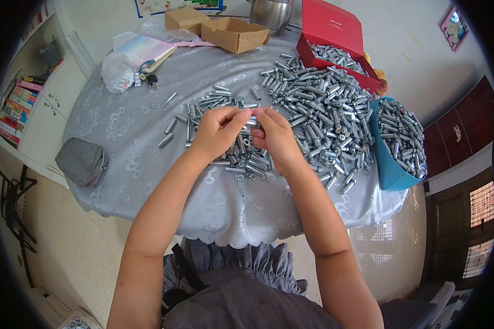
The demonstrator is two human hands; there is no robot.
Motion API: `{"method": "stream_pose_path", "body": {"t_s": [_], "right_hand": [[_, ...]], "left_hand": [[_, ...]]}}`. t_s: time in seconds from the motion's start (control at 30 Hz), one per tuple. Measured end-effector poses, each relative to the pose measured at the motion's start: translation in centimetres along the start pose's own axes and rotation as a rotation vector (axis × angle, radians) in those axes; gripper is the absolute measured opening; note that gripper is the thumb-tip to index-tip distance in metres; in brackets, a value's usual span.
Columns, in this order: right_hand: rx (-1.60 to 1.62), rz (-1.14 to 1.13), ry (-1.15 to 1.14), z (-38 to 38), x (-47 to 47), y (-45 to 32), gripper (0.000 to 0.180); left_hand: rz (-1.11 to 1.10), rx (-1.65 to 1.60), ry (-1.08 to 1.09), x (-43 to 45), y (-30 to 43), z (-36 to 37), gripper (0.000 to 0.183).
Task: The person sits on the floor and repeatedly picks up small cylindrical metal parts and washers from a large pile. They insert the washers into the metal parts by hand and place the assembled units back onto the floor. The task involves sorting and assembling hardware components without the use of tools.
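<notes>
My left hand [219, 127] and my right hand [276, 133] meet at the fingertips above a pile of metal sleeves, bolts and nuts [255, 164]. Whatever lies between the fingertips is too small and too covered to make out. A shiny metal part shows just under them, held or lying behind; I cannot tell which. To the right spreads a larger heap of sleeve anchor bolts [325, 107]. Left of my left hand lie a few loose metal sleeves [165, 140], a long bolt [169, 99] and a small nut [153, 106].
A red box [333, 24] and a blue container [395, 177], both full of anchor bolts, stand at the right. Cardboard boxes [234, 35] and a metal pot [271, 15] stand at the back. A notebook [146, 49], a plastic bag [117, 73] and a grey pouch [81, 162] lie at the left.
</notes>
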State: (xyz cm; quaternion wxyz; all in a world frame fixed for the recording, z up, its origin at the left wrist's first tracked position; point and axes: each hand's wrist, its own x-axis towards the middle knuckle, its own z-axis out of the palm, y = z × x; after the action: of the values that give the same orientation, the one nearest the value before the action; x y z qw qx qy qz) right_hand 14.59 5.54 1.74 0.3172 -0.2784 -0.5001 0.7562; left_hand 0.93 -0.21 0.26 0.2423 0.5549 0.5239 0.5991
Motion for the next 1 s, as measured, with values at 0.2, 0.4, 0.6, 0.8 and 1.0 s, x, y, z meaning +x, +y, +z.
{"method": "stream_pose_path", "body": {"t_s": [0.2,0.4,0.6,0.8,1.0], "right_hand": [[-0.058,-0.131,0.053,0.4,0.0,0.1,0.022],[-0.17,-0.414,0.06,0.8,0.4,1.2,0.02],[-0.189,-0.179,0.009,0.1,0.1,-0.3,0.018],[-0.211,-0.168,0.041,0.4,-0.2,-0.6,0.018],[-0.225,-0.15,-0.043,-0.3,-0.2,-0.9,0.022]], "left_hand": [[0.002,0.002,0.032,0.1,0.1,0.1,0.04],[-0.064,-0.021,0.098,0.3,0.0,-0.2,0.044],[-0.075,-0.017,0.156,0.3,0.1,-0.3,0.047],[-0.076,-0.037,0.178,0.5,-0.7,-0.5,0.046],[-0.077,-0.036,0.21,0.6,-0.3,-0.5,0.044]]}}
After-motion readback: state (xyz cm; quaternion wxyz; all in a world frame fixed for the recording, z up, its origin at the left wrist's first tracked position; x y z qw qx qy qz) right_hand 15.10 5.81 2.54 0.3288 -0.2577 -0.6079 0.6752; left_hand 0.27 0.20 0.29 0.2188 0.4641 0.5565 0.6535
